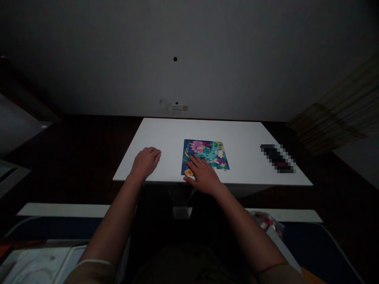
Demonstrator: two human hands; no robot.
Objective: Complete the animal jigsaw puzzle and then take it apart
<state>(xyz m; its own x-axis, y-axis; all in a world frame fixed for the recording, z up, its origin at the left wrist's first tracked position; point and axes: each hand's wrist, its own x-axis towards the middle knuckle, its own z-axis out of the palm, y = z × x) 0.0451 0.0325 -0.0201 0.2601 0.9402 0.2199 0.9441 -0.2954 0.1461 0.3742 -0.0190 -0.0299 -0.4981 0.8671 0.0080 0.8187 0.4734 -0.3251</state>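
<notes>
A colourful, nearly square jigsaw puzzle (207, 148) with cartoon white rabbits lies flat on the white table (242, 150). Its lower edge looks notched beside my right hand (203, 173). That hand lies palm down across the puzzle's lower part, fingers stretched out and spread, the thumb close to the table's front edge. My left hand (146, 162) rests on the tabletop left of the puzzle, apart from it. Its fingers are loosely curled in, and no object shows in them; the palm side is hidden.
A dark, pixelated object (277, 158) lies at the table's right side. Behind the table stands a grey wall with sockets (180, 107). Nearer me, a white box-like item (41, 264) is at lower left, and a clear plastic bag (268, 223) at lower right. A patterned curtain (334, 110) hangs on the right.
</notes>
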